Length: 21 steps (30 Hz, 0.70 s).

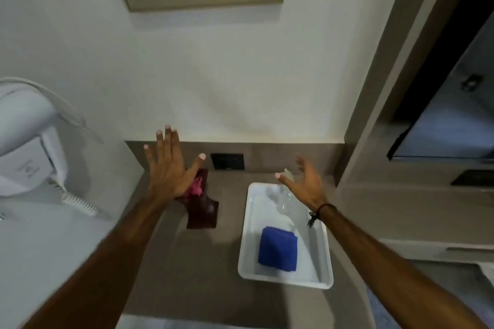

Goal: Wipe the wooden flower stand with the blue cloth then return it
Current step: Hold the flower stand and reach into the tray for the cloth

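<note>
Blue cloth [278,248]; white tray [327,262]; dark reddish-brown flower stand [204,212], pink flowers [196,188]; grey-brown counter [187,275].

No readable text, brand, number or sign anywhere in the frame. Only a faint grey mark on the white wall-mounted hair dryer holder [26,165] at the left edge, too blurred to make out.

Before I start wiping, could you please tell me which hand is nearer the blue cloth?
The right hand, above the white tray holding the blue cloth.
</note>
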### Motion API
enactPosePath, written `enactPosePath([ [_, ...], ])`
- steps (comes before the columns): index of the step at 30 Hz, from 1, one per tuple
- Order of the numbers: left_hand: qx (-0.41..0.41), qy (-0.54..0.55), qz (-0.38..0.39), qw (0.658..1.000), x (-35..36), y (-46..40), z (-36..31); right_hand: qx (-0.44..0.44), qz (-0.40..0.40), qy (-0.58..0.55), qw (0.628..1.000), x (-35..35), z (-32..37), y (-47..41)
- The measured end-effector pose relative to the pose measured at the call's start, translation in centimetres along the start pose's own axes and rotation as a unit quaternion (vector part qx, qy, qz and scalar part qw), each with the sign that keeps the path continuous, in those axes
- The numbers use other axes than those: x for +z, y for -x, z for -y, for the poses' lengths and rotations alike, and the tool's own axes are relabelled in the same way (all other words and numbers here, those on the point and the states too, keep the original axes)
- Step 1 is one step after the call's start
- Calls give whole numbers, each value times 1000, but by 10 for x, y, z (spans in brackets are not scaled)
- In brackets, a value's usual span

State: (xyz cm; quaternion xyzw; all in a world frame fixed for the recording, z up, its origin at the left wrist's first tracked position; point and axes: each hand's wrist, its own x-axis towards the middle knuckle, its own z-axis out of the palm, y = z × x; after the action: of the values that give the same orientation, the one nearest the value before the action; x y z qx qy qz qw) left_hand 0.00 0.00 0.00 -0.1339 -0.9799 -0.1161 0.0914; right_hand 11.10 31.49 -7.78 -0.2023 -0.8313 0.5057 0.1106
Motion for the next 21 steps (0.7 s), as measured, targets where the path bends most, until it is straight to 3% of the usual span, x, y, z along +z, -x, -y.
enactPosePath([
  [3, -77, -8, 55, 996, 16, 16, 8, 64, 11, -74, 995, 18, -17, 6],
  [7, -155, 0, 69, 986, 44, 45, 20, 106, 37, -127, 986, 40, -25, 2],
  [21, -210, 86, 116, 967, 69, 65, 19, 121, 28, -131, 984, 60, -15, -34],
])
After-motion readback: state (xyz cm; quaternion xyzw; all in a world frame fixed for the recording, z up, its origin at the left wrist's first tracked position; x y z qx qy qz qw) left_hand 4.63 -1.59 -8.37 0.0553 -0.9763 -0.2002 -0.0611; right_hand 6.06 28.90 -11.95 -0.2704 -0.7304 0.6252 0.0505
